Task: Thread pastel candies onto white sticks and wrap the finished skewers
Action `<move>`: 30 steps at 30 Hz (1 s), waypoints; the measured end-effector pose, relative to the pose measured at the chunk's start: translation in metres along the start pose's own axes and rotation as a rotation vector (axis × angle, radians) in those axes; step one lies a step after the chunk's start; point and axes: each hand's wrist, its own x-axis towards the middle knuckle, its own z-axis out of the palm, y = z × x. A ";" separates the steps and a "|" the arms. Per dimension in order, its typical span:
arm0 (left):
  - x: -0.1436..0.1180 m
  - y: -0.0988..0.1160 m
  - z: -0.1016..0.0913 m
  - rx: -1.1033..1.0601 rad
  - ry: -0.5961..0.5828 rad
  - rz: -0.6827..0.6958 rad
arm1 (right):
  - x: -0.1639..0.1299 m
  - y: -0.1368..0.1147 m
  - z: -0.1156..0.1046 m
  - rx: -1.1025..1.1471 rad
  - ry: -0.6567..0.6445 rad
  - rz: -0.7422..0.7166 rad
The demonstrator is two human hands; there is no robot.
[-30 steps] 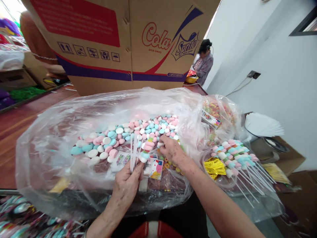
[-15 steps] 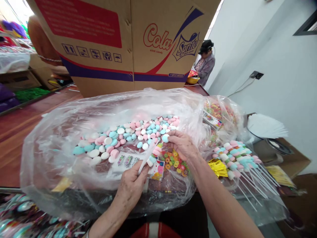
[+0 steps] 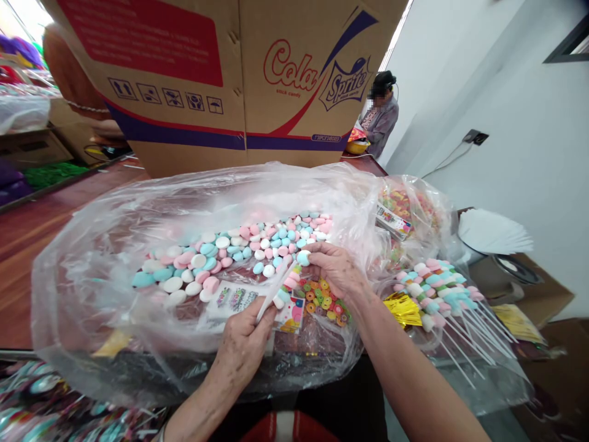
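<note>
My left hand (image 3: 242, 344) is clamped on a white stick (image 3: 275, 290); my right hand (image 3: 338, 269) pinches a blue marshmallow (image 3: 303, 258) at its tip.

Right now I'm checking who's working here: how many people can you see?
2: the camera wearer, shown by the left hand and right hand, and another person standing behind the cardboard box. Others may be hidden.

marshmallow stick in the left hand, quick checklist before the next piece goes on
1. Left hand grips the white stick firmly: ok.
2. Right hand pinches a blue marshmallow: ok.
3. Marshmallow lined up with the stick tip: cannot tell, the tip is hidden.
4. Room left on the stick: cannot tell.
5. Loose marshmallows within reach in the plastic bag: ok.
6. Finished sticks lie clear, off to the right: ok.
</note>
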 end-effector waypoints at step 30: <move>0.004 -0.010 0.004 -0.079 0.129 0.005 | -0.025 0.043 0.008 -0.776 -0.009 -0.643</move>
